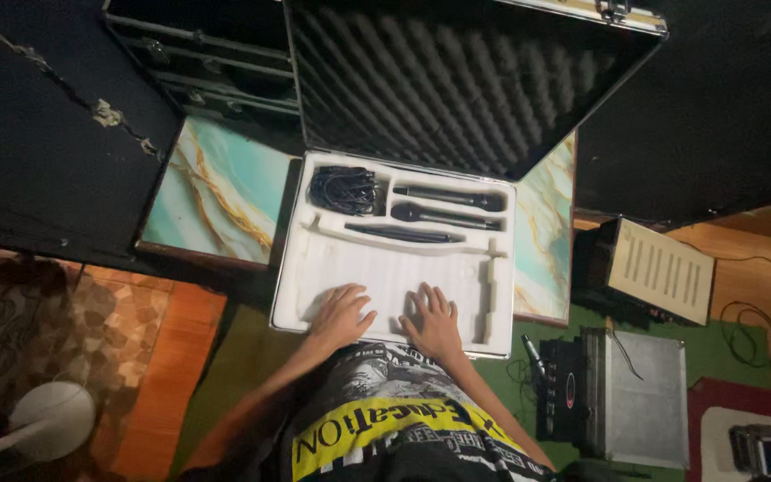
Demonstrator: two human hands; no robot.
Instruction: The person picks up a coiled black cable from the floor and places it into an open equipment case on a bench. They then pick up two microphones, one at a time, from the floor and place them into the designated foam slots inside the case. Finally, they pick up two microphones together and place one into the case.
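Note:
An open equipment case sits on a small marble-patterned table (225, 187). Its white foam tray (332, 268) holds a coiled black cable (344, 190) at the back left, two black microphones (448, 198) beside it, and a thin black rod (403, 235) in a slot below them. The large front compartment holds nothing. My left hand (341, 314) and my right hand (435, 319) lie flat, fingers spread, on the tray's front part, side by side, holding nothing. The lid (457, 80), lined with dark egg-crate foam, stands open behind.
A beige and black audio unit (658, 268) stands right of the table. Below it sit a silver case (644, 393) and a black device (559, 388) on green flooring. Another black case (207, 54) is at the back left. A white fan (46, 419) stands at lower left.

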